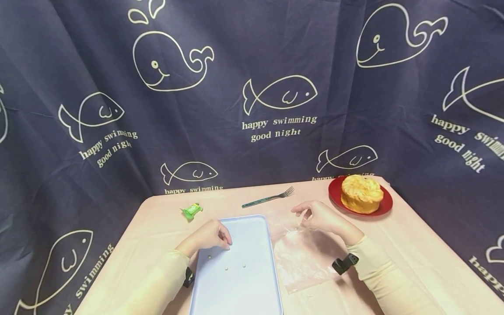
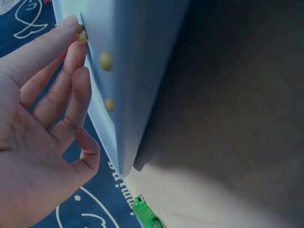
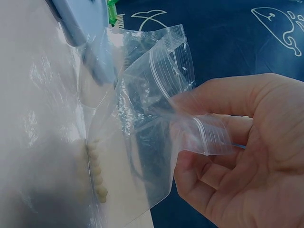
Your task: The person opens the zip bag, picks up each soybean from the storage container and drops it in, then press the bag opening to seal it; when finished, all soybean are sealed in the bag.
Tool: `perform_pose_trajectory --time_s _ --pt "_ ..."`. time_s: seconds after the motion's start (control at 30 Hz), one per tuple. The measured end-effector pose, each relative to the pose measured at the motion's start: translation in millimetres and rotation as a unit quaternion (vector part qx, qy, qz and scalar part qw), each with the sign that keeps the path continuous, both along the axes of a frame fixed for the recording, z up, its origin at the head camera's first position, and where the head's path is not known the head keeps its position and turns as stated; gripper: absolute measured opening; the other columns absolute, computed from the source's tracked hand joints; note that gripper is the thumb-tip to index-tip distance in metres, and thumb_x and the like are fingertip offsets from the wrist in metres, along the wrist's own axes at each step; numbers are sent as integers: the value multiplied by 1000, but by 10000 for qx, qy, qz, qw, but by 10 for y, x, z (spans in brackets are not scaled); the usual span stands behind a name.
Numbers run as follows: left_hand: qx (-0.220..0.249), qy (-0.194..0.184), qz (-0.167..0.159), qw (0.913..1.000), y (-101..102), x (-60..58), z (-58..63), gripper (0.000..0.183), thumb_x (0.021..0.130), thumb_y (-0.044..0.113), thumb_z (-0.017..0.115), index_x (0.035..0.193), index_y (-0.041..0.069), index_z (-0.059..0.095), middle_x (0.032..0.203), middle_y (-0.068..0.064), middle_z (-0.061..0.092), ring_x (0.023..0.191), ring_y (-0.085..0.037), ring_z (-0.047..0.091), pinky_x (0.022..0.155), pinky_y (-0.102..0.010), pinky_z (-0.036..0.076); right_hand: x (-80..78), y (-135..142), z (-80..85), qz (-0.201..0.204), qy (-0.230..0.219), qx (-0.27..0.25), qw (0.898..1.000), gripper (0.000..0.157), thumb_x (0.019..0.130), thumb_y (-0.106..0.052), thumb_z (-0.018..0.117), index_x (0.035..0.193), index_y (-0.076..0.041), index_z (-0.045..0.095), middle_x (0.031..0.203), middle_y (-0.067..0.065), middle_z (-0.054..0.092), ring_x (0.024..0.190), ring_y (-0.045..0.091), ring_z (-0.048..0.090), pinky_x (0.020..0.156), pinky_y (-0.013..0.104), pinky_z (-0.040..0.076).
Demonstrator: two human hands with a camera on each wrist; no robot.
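Observation:
My left hand (image 1: 208, 236) is over the pale blue tray (image 1: 252, 288), thumb and index finger pinching a small round yellowish soybean (image 2: 82, 38) close over its surface. More soybeans (image 1: 226, 268) lie loose on the tray, nearer the front than the fingertips. To the right of the tray, my right hand (image 1: 320, 218) holds up the open mouth of a clear zip-lock bag (image 1: 303, 262), its zip strip (image 3: 159, 76) pinched between thumb and fingers. Several soybeans (image 3: 97, 173) sit inside the bag, along its lower fold. The rest of the bag spreads over the table.
A fork (image 1: 267, 200) lies behind the tray. A green-wrapped sweet (image 1: 192, 211) is at the back left. At the back right, a red plate (image 1: 334, 192) carries a round golden bread (image 1: 362, 194). A dark blue printed curtain (image 1: 275, 57) encloses the table (image 1: 134, 245).

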State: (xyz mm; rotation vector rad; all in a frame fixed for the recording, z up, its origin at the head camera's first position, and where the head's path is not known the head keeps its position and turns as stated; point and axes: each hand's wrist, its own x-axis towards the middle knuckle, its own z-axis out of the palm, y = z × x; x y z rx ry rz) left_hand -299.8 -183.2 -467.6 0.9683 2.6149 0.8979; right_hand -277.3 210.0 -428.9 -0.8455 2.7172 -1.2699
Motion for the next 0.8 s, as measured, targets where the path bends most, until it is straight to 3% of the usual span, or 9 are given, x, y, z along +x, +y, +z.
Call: perform_pose_trajectory --time_s 0.47,0.67,0.8 --pt "-178 448 292 9984 53 -7 19 13 79 7 84 76 17 77 70 15 69 68 -4 61 70 -26 52 20 -15 5 -73 -96 -88 9999 46 73 11 70 119 9 69 97 8 68 73 16 64 59 26 53" --pt "-51 703 361 9969 160 -55 153 8 83 14 84 79 17 78 74 19 68 71 -4 59 69 -27 49 6 -8 2 -45 -158 -154 9997 45 73 11 70 119 9 69 98 9 68 75 19 65 58 27 54" --pt "202 860 240 9958 325 -77 278 4 84 14 82 82 14 79 77 17 69 73 -4 60 69 -27 50 -4 -3 -10 -71 -164 -115 9998 45 74 11 70 119 8 69 98 9 68 75 19 66 58 27 53"
